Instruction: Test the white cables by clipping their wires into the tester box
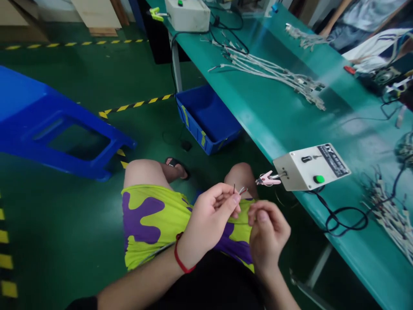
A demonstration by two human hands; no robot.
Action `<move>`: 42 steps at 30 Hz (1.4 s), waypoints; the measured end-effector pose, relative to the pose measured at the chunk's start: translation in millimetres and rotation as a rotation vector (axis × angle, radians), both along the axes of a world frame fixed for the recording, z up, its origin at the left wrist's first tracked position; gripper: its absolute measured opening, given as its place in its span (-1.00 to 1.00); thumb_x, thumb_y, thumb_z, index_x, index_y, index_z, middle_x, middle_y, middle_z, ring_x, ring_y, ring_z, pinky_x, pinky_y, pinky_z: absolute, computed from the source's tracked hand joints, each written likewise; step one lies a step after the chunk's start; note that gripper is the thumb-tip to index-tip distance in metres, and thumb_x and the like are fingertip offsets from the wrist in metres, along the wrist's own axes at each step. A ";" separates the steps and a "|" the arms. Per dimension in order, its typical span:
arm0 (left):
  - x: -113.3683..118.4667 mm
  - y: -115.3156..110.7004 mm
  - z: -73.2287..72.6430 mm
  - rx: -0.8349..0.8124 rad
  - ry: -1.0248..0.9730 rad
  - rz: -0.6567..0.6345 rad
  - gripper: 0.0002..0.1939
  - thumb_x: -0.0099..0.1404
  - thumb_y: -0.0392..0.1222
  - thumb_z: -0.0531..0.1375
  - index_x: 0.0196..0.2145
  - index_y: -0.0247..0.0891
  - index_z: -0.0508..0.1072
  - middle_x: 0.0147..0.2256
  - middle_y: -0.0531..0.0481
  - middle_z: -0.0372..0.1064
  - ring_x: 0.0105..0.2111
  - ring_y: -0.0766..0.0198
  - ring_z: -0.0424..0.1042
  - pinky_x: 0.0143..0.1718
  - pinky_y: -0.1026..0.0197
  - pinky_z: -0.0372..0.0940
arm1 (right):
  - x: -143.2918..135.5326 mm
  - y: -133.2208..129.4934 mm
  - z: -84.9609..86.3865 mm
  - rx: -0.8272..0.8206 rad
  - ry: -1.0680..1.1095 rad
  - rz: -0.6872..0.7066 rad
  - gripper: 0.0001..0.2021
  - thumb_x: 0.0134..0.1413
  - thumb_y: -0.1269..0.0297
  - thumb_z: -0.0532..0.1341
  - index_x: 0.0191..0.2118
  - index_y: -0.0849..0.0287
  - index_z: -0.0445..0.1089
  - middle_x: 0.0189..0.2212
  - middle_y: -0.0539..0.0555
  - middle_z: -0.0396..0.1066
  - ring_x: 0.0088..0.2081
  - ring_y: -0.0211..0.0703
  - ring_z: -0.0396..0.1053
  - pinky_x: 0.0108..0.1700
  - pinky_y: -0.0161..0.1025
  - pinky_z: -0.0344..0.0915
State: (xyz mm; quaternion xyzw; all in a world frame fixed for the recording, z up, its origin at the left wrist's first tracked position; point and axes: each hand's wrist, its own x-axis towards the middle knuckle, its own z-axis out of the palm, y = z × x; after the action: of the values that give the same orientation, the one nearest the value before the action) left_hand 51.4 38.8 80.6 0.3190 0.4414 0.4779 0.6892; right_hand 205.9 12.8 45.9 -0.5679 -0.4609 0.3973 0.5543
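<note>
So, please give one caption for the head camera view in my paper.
Left hand pinching thin coloured wires, right hand curled beside it, near a white rectangular box with pink clip.

Wires: thin, ends splayed. Dark one near upright; whitish and reddish ones slant aside. Pinched in left hand.

The tabletop runs from the top centre to the lower right of the frame. On it, one box sits at the top, another at right of centre, with cables between. The bin lies beside it, on the floor; the stool stands left.
</note>
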 end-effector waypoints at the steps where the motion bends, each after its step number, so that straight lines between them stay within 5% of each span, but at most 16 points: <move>1: 0.3 -1.3 -1.1 -0.008 0.012 -0.010 -0.80 0.51 -0.07 0.28 -0.18 -0.27 0.49 -0.37 0.04 0.46 -0.45 0.38 0.43 -0.37 0.34 0.39 | 1.1 5.2 6.8 0.030 0.001 -0.035 -0.86 0.28 0.15 0.37 -0.16 0.07 0.63 -0.40 0.01 0.47 -0.42 -0.24 0.35 -0.38 -0.27 0.24; 6: 2.8 -5.9 -2.7 -0.043 0.035 -0.038 -0.76 0.52 0.00 0.28 -0.17 -0.25 0.48 -0.35 0.05 0.42 -0.55 0.45 0.23 -0.58 0.37 0.12 | -1.2 20.1 21.5 -0.083 0.045 0.024 -0.85 0.18 0.24 0.47 -0.14 0.07 0.65 -0.28 0.06 0.57 -0.31 -0.17 0.45 -0.30 -0.26 0.35; 15: 11.6 -1.0 -7.2 -0.076 -0.143 -0.017 -0.75 0.45 0.00 0.36 -0.14 -0.22 0.49 -0.40 0.14 0.28 -0.59 0.50 0.08 -0.63 0.41 0.05 | -4.6 26.7 13.0 -0.120 0.390 0.066 -0.91 0.17 0.31 0.46 -0.30 0.10 0.56 -0.45 -0.04 0.41 -0.43 -0.30 0.28 -0.36 -0.31 0.25; 26: 16.9 9.5 -12.5 -0.026 0.143 0.047 -0.77 0.47 0.03 0.33 -0.14 -0.19 0.56 -0.50 0.15 0.23 -0.57 0.44 0.19 -0.58 0.36 0.11 | 3.8 34.3 7.0 -0.021 0.510 0.011 -0.93 0.21 0.40 0.32 -0.31 0.10 0.51 -0.50 -0.04 0.34 -0.44 -0.27 0.28 -0.33 -0.29 0.23; 30: 21.4 16.6 -15.9 -0.015 0.164 0.095 -0.78 0.47 0.01 0.34 -0.16 -0.21 0.56 -0.42 0.11 0.33 -0.57 0.48 0.17 -0.58 0.36 0.11 | 12.9 42.1 -9.0 -0.027 0.526 -0.046 -0.89 0.28 0.20 0.30 -0.27 0.09 0.49 -0.45 0.00 0.34 -0.42 -0.22 0.24 -0.35 -0.26 0.19; 35: 29.2 25.9 -18.2 -0.028 0.069 0.141 -0.79 0.44 -0.05 0.38 -0.09 -0.23 0.60 -0.25 0.01 0.47 -0.58 0.52 0.14 -0.62 0.35 0.06 | 24.7 64.8 -26.4 -0.136 0.544 -0.064 -0.48 0.25 -0.30 0.24 0.07 -0.01 0.53 -0.19 0.11 0.44 -0.38 -0.18 0.27 -0.36 -0.22 0.25; 39: 30.5 29.9 -16.0 -0.024 0.053 0.107 -0.78 0.46 -0.06 0.36 -0.07 -0.25 0.62 -0.43 0.07 0.40 -0.60 0.49 0.12 -0.63 0.35 0.04 | 29.3 76.5 -26.7 -0.102 0.532 -0.060 -0.56 0.13 -0.20 0.43 -0.04 0.01 0.59 -0.32 0.02 0.43 -0.47 -0.25 0.21 -0.38 -0.25 0.25; 42: 30.5 31.4 -16.4 -0.010 0.060 0.103 -0.79 0.48 -0.06 0.35 -0.08 -0.25 0.62 -0.45 0.08 0.40 -0.60 0.49 0.12 -0.61 0.37 0.04 | 23.8 78.8 -21.9 -0.056 0.554 -0.065 -0.62 0.16 -0.13 0.45 -0.09 0.05 0.60 -0.60 -0.14 0.14 -0.56 -0.30 0.04 -0.39 -0.28 0.25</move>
State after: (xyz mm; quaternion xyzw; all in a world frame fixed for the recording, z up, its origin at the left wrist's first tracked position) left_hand 81.9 70.2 64.2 0.3067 0.4798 0.5008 0.6519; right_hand 229.7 91.6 23.9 -0.4673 -0.2621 0.5319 0.6558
